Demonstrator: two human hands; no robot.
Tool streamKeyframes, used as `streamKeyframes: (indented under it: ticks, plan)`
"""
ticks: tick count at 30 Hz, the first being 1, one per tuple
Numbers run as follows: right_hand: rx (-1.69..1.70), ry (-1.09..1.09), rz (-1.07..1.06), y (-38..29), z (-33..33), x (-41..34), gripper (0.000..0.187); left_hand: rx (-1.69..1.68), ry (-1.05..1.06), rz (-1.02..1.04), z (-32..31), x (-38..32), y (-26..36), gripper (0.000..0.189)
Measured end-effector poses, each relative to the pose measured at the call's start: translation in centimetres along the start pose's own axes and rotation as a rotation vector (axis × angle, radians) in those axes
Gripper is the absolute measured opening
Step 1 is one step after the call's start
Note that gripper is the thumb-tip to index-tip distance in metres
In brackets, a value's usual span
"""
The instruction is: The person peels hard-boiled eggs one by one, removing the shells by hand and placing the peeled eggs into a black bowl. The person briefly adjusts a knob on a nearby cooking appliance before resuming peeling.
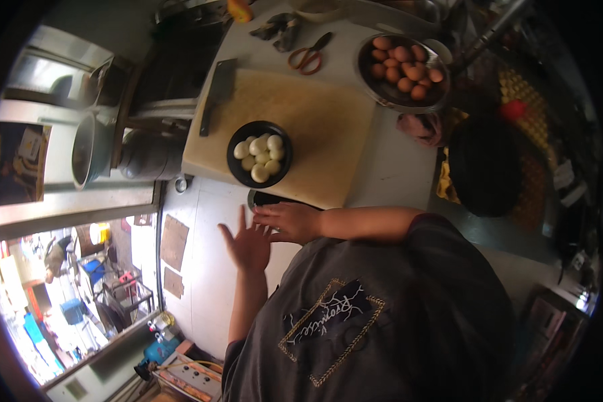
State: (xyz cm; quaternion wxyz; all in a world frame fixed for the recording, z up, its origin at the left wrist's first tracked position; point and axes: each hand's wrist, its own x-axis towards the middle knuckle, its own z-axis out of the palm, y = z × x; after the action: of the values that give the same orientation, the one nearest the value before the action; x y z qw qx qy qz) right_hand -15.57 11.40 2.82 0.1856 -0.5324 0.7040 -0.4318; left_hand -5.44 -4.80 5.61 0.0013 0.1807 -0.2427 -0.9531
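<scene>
My left hand is held up in front of my body with its fingers spread and nothing in them. My right hand reaches across from the right, its fingertips meeting or overlapping the left fingers; nothing shows in it. Just past the hands, a cutting board lies on the table. On its near left part stands a black bowl holding several peeled boiled eggs. A dark object, partly hidden by my right hand, sits at the board's near edge.
A cleaver lies along the board's left side. Scissors and a dark cloth are behind it. A metal bowl of brown eggs stands at the back right, near a pink cloth and a black round vessel.
</scene>
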Motion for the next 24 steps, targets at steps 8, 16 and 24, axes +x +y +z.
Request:
streamKeyframes:
  ticks: [8,16,24]
  plan:
    - [-0.553,0.737,0.425,7.6,-21.7,-6.1,0.028,0.585,0.563,0.192,-2.8,-4.1,1.8,0.055]
    - [-1.035,0.49,0.995,15.6,-34.0,-12.5,0.034,0.642,0.566,0.121,-1.5,-3.1,-0.4,0.046]
    - [-1.074,0.481,0.948,17.3,-31.2,-8.9,0.038,0.68,0.558,0.098,-0.9,-3.0,-0.7,0.043]
